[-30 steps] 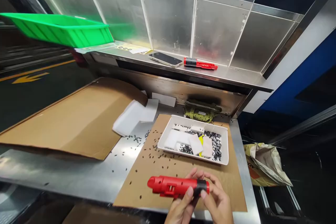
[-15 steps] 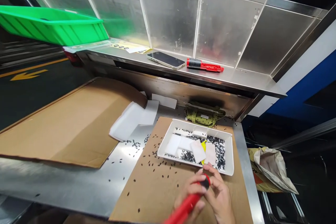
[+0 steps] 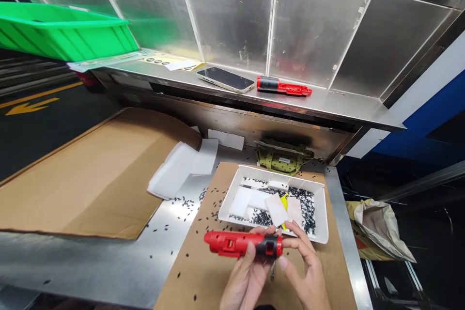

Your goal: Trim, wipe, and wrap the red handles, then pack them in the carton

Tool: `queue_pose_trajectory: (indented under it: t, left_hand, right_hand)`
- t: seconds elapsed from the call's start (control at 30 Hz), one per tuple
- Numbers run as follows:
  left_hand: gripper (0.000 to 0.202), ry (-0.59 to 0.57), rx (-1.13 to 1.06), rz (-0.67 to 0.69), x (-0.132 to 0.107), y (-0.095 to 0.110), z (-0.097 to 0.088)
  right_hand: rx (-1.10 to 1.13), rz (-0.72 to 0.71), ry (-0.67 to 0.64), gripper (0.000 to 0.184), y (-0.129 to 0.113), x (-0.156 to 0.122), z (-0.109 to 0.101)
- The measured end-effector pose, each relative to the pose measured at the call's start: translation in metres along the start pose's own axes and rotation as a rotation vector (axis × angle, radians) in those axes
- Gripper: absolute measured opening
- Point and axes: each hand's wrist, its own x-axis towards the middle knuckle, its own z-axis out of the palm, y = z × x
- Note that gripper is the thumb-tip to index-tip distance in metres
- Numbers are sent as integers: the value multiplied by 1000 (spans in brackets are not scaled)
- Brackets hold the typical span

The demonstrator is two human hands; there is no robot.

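Observation:
A red plastic tool with a black end (image 3: 241, 244) is held level over a brown cardboard sheet (image 3: 207, 271). My left hand (image 3: 246, 278) grips it from below, thumb on its body. My right hand (image 3: 303, 271) pinches the black end with its fingertips. Just behind the hands stands a white tray (image 3: 321, 213) holding several white pads, a yellow piece and many small black parts. Small black parts (image 3: 189, 202) also lie scattered over the cardboard and the steel bench.
A steel shelf (image 3: 327, 104) at the back carries a phone (image 3: 225, 79), a second red tool (image 3: 283, 86), papers and a green bin (image 3: 61, 31). A large cardboard sheet (image 3: 90, 174) and white foam pieces (image 3: 181, 169) lie left. A crumpled bag (image 3: 381, 227) sits right.
The red tool swung from level, to pointing toward me, and back to level with its black end on the right. The camera view shifted slightly.

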Motion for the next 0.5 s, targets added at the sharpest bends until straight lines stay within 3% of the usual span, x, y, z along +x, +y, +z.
queue_pose_trajectory:
  t: [0.13, 0.33, 0.5]
  left_hand:
    - [27, -62, -63, -70, 3, -4, -11]
    - [30, -57, -44, -148, 2, -5, -3]
    - [36, -20, 20, -60, 0, -10, -8]
  right_hand:
    - [-42, -33, 17, 26, 0, -6, 5]
    - [-29, -41, 18, 33, 3, -10, 14]
    - [-74, -12, 45, 24, 1, -8, 9]
